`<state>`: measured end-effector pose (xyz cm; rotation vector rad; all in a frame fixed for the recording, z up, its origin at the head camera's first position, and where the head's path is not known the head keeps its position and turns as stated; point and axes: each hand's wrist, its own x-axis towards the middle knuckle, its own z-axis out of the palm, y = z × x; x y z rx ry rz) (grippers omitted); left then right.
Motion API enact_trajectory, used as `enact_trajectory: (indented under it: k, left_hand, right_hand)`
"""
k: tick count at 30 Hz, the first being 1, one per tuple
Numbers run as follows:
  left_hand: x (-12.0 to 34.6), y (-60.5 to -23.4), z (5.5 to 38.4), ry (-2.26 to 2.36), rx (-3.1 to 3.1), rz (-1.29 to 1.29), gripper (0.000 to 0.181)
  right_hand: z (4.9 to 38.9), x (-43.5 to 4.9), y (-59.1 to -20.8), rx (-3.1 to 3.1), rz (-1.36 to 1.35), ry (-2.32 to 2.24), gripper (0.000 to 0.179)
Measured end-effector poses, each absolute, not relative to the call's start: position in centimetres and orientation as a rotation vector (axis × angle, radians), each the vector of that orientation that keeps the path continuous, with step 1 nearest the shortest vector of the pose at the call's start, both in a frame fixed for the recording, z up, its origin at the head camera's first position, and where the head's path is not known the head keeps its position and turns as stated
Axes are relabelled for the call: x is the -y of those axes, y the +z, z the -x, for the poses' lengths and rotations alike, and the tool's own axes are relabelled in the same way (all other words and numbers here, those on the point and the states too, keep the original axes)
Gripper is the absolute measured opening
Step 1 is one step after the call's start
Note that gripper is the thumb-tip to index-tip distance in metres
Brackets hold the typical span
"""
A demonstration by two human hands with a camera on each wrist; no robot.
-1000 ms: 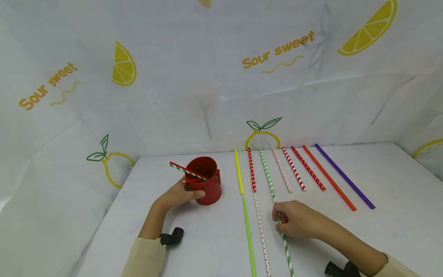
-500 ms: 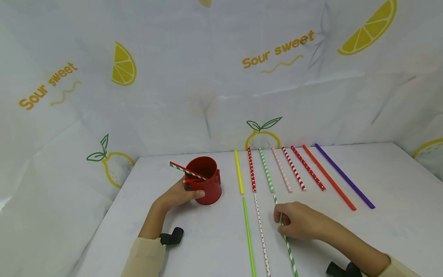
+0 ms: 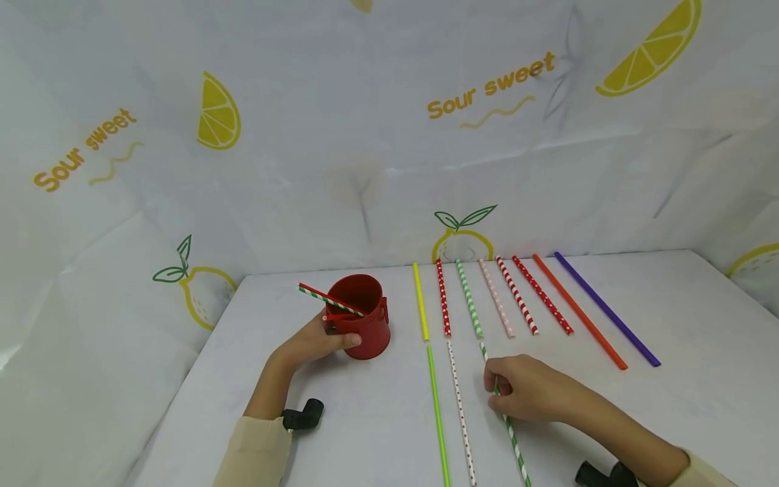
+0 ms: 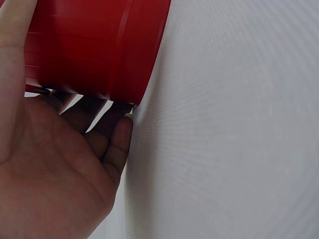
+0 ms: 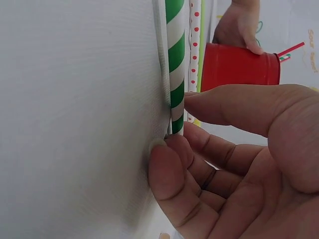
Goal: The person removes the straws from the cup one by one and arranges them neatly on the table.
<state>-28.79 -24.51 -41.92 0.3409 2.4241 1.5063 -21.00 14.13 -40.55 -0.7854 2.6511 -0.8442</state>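
Note:
At the left of the head view, my left hand [image 3: 313,345] grips a small red bucket [image 3: 374,337] that stands on the table. Its thumb lies along the bucket's near side, and the left wrist view shows the fingers curved behind the wall [image 4: 94,45]. Red and green-striped straws [image 3: 328,299] lean out over the bucket's rim. My right hand [image 3: 529,387] pinches a green-and-white striped straw [image 3: 516,446] lying lengthwise on the table. In the right wrist view, the thumb presses one side of this straw [image 5: 176,55] and fingertips rest by its end.
Behind the right hand lies a row of straws, from a yellow straw [image 3: 421,301] to a purple straw [image 3: 605,308]. A lime green straw [image 3: 437,412] and a red-dotted white straw [image 3: 461,409] lie left of that hand. A lemon-printed white cloth [image 3: 389,135] hangs behind.
The right hand has drawn the striped straw slightly toward me and turned its near end to the right, so a gap shows behind its far end. The left hand and bucket stay put.

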Motion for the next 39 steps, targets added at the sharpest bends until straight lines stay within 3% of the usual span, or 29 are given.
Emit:
enact_trajectory:
  k: [29, 39]
  left_hand:
    - [24.4, -41.8, 28.8, 1.489, -2.452, -0.305, 0.077]
    - [24.6, -42.1, 28.9, 1.524, -2.412, -0.351, 0.078]
  right_hand:
    - [21.2, -13.6, -39.4, -2.707, 0.644, -0.769, 0.023]
    - [22.7, -11.3, -36.2, -2.823, 0.902, -0.631, 0.017]
